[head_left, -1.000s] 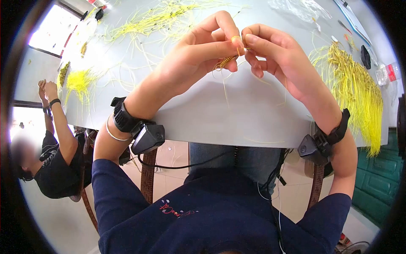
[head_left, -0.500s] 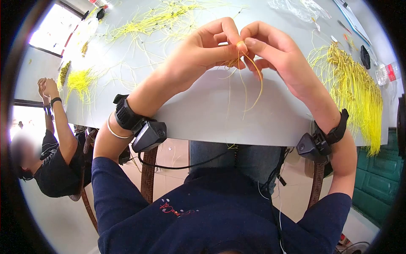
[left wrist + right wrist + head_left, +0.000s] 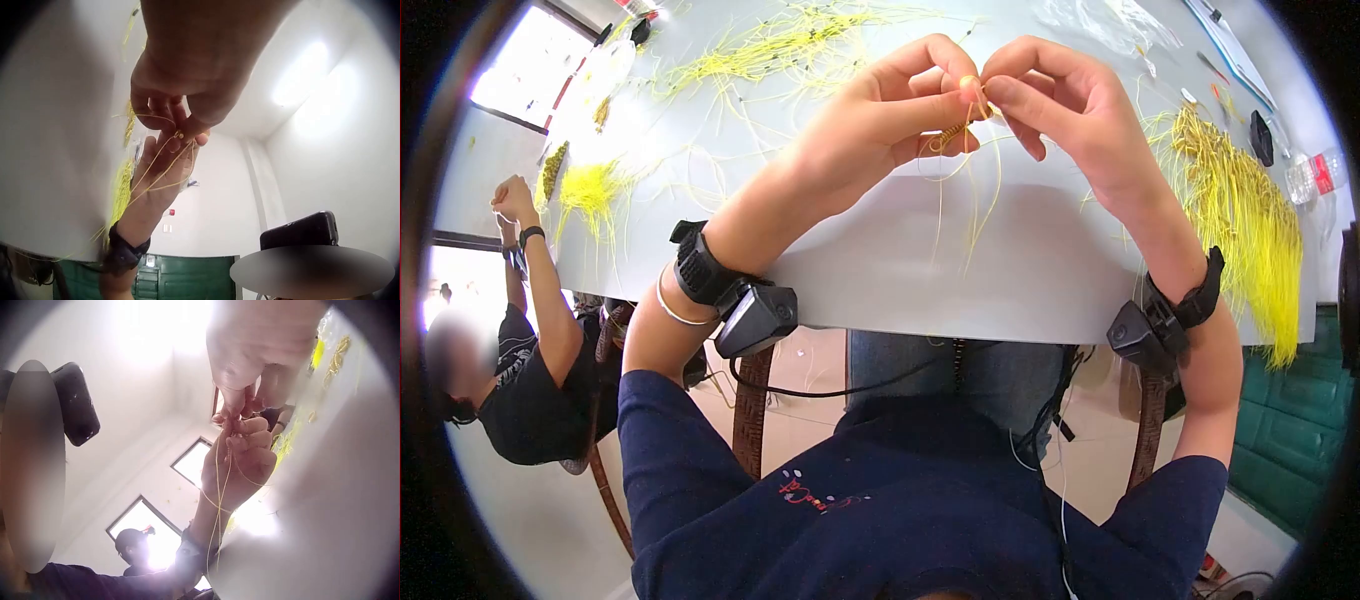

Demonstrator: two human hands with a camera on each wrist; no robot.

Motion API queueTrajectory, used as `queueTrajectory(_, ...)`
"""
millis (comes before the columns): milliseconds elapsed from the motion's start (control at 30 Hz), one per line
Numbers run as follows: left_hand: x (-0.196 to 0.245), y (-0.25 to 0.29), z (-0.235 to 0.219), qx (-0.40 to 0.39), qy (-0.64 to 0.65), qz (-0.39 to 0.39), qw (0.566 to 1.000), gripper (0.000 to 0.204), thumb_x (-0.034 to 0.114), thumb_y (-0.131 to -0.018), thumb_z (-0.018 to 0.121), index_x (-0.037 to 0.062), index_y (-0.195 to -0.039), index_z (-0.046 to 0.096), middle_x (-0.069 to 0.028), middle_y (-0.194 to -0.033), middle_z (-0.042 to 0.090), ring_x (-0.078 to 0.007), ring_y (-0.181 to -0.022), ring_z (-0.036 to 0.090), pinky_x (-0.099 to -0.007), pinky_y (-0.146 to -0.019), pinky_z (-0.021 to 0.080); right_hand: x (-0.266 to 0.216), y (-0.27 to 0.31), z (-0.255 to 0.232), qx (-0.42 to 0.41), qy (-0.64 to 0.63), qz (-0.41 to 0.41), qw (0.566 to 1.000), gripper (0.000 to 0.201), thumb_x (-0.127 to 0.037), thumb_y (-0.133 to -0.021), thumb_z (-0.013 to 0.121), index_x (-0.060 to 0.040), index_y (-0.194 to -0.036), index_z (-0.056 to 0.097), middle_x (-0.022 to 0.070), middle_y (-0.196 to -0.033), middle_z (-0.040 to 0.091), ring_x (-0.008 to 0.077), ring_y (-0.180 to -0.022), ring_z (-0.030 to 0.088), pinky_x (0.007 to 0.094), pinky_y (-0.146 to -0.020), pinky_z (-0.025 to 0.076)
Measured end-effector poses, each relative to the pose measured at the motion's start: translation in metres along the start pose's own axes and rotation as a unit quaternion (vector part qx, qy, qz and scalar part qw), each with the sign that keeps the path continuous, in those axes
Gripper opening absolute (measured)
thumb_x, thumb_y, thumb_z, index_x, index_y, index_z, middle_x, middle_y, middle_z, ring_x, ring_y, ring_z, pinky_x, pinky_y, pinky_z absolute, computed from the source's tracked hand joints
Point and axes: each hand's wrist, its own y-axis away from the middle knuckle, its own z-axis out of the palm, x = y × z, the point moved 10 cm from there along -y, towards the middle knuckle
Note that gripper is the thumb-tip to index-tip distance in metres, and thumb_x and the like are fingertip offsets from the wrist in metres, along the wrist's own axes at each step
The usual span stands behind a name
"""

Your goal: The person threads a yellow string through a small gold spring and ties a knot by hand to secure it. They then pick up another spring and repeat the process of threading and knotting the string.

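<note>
My left hand (image 3: 870, 115) pinches a golden knotted cord (image 3: 950, 135) between thumb and index finger, above the front part of the table (image 3: 880, 285). Its tightly wound section sticks out below the left thumb, and thin loose ends (image 3: 997, 185) dangle beneath. Close against the left fingertips, my right hand (image 3: 1080, 110) pinches a strand of the same cord with its thumb and index finger. From the left wrist view, a small golden knot (image 3: 179, 134) shows at the fingertips, with strands trailing down. The right wrist view shows strands (image 3: 219, 487) hanging past the left palm.
A thick bundle of yellow cords (image 3: 1250, 240) lies on the table's right side, beside a plastic bottle (image 3: 1312, 177). Loose yellow strands (image 3: 770, 55) spread across the back left, with a smaller yellow bundle (image 3: 590, 188) nearer. Another person (image 3: 530, 390) sits at the left.
Half a second ago a wide loop of cord hung below the fingertips; it has since been drawn up. The right hand has shifted slightly right and its lower fingers have moved away from the left hand.
</note>
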Motion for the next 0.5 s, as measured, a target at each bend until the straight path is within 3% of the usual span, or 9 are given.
queueTrajectory(67, 0.002, -0.001, 0.003, 0.021, -0.013, -0.004, 1.0, 0.007, 0.019, -0.09, 0.053, 0.0144, -0.087, 0.047, 0.0044, -0.086, 0.049, -0.005, -0.08, 0.045, -0.0209, -0.073, 0.039, 0.008, 0.001, 0.001, 0.004, -0.134, 0.038, 0.99, 0.014, -0.016, -0.084, 0.053, -0.0032, -0.085, 0.059, -0.0019, -0.07, 0.054, 0.0032, -0.057, 0.045, 0.0179, -0.047, 0.034)
queueTrajectory(200, 0.002, -0.001, 0.005, 0.044, -0.001, -0.014, 0.999, 0.007, 0.015, -0.091, 0.05, 0.0149, -0.087, 0.044, 0.0048, -0.086, 0.043, -0.004, -0.08, 0.041, -0.0178, -0.068, 0.038, -0.003, 0.002, 0.003, -0.017, -0.169, -0.004, 0.985, 0.015, -0.017, -0.082, 0.049, -0.0034, -0.083, 0.056, -0.0022, -0.07, 0.049, 0.0036, -0.058, 0.043, 0.0178, -0.047, 0.034)
queueTrajectory(267, 0.003, -0.001, 0.005, 0.031, 0.01, -0.007, 0.999, 0.007, 0.016, -0.09, 0.051, 0.0149, -0.087, 0.044, 0.0048, -0.088, 0.043, -0.0038, -0.081, 0.041, -0.0179, -0.069, 0.039, -0.001, 0.007, 0.022, -0.139, -0.344, 0.069, 0.926, 0.02, -0.023, -0.084, 0.049, -0.0041, -0.083, 0.055, -0.0012, -0.073, 0.048, 0.004, -0.057, 0.041, 0.0178, -0.045, 0.031)
queueTrajectory(333, 0.004, -0.001, 0.005, 0.02, 0.02, -0.001, 1.0, 0.007, 0.016, -0.09, 0.051, 0.0149, -0.088, 0.045, 0.0048, -0.089, 0.044, -0.0035, -0.081, 0.041, -0.0181, -0.069, 0.039, -0.01, 0.006, 0.015, -0.155, -0.378, 0.073, 0.91, 0.017, -0.024, -0.085, 0.048, -0.0072, -0.081, 0.049, -0.0017, -0.077, 0.046, 0.0044, -0.056, 0.037, 0.0176, -0.045, 0.03)
queueTrajectory(367, 0.002, -0.001, -0.002, 0.057, 0.0, -0.006, 0.998, 0.006, 0.017, -0.089, 0.053, 0.0138, -0.09, 0.048, 0.0048, -0.089, 0.046, -0.003, -0.078, 0.042, -0.0182, -0.069, 0.04, -0.013, 0.006, 0.014, -0.17, -0.411, 0.077, 0.892, 0.016, -0.025, -0.086, 0.046, -0.0104, -0.079, 0.043, -0.0022, -0.081, 0.044, 0.0048, -0.054, 0.034, 0.0174, -0.044, 0.029)
queueTrajectory(400, 0.001, 0.0, -0.01, 0.094, -0.019, -0.012, 0.995, 0.007, 0.018, -0.088, 0.055, 0.0128, -0.093, 0.052, 0.0048, -0.089, 0.048, -0.0026, -0.075, 0.042, -0.0183, -0.068, 0.04, -0.023, 0.005, 0.008, -0.182, -0.465, 0.005, 0.866, 0.02, -0.028, -0.089, 0.045, -0.0105, -0.082, 0.042, -0.0016, -0.089, 0.046, 0.0042, -0.053, 0.034, 0.018, -0.044, 0.029)
queueTrajectory(433, 0.001, 0.001, -0.01, 0.095, -0.018, -0.012, 0.995, 0.007, 0.018, -0.088, 0.055, 0.0128, -0.093, 0.052, 0.0048, -0.089, 0.048, -0.0026, -0.075, 0.042, -0.0183, -0.068, 0.04, -0.004, 0.009, -0.021, -0.018, -0.431, 0.055, 0.9, 0.023, -0.032, -0.092, 0.044, -0.0093, -0.086, 0.047, -0.002, -0.089, 0.049, 0.0034, -0.049, 0.032, 0.0184, -0.044, 0.028)
queueTrajectory(500, -0.007, 0.002, -0.01, 0.096, -0.126, -0.059, 0.986, 0.016, 0.02, -0.086, 0.059, 0.0103, -0.098, 0.058, 0.0038, -0.089, 0.054, -0.0022, -0.066, 0.043, -0.0186, -0.067, 0.042, -0.033, -0.005, -0.02, -0.11, -0.559, -0.063, 0.819, 0.024, -0.025, -0.094, 0.044, -0.0045, -0.086, 0.054, 0.0, -0.071, 0.047, 0.0082, -0.057, 0.046, 0.018, -0.042, 0.036)
